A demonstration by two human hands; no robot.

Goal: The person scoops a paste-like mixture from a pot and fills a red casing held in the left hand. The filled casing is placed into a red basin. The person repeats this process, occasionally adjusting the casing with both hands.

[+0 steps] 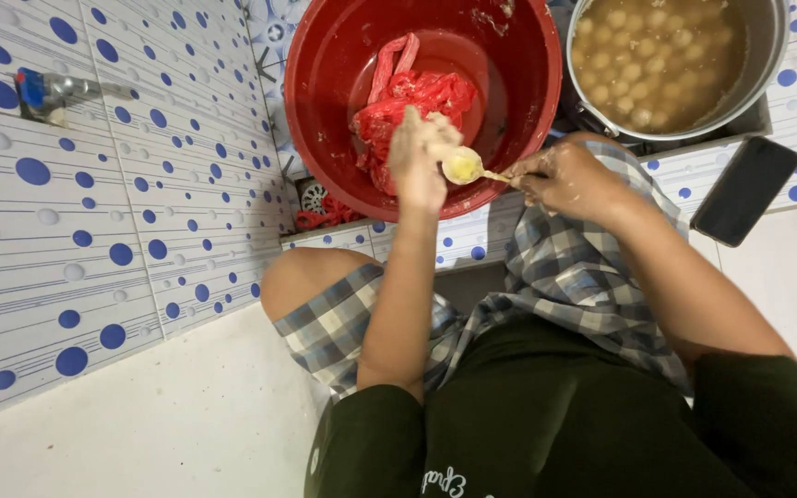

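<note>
Spoon [464, 167] with pale dough in its bowl, over the near rim of the red basin [325, 138], handle pinched in right hand [569, 180] fingers. Left hand [420, 157] fingers curled together, touching the spoon's bowl. Beyond, red plastic bag [412, 101] in the basin; beside it, metal pot [767, 55] of pale balls in broth.

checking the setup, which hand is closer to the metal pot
Right. The right hand holds the spoon just below the pot; the left hand is over the red basin.

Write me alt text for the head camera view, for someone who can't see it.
Seen from above, a seated person's right hand holds a spoon against the left hand over a red basin containing a red plastic bag. A metal pot of pale balls in broth sits beside it.
</note>
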